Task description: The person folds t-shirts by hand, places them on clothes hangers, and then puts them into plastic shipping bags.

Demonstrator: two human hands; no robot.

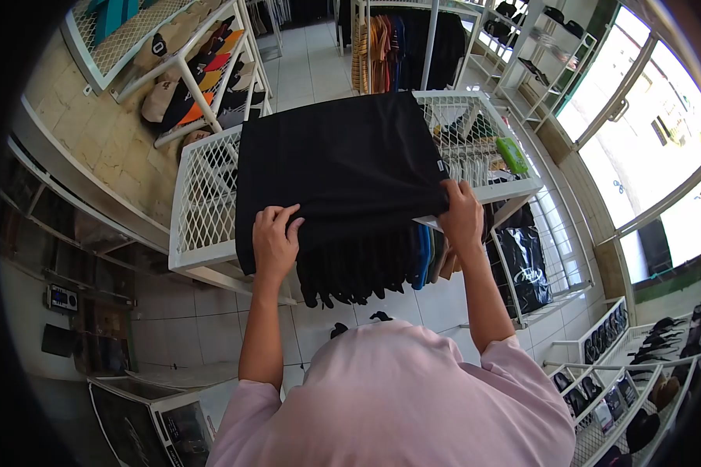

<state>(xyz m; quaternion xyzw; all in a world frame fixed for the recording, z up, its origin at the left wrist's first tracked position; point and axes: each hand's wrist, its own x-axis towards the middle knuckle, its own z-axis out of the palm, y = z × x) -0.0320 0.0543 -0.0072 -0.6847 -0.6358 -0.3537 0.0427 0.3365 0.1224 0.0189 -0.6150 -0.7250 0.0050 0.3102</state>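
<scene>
Blk cloth (pixel 335 152) lies flat across the white mesh table (pixel 201 206), near edge bunched up a bit. L hand (pixel 276 240) pinches that edge, thumb toward R; R hand (pixel 461 212) grips near R corner. Green pack (pixel 512 156) on table's R end, apart from cloth. Dark clothes (pixel 354 268) hang below.

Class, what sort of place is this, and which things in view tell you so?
Probably a clothes shop: garments hang in a row, caps sit on display, and black cloth lies across a mesh table.
</scene>
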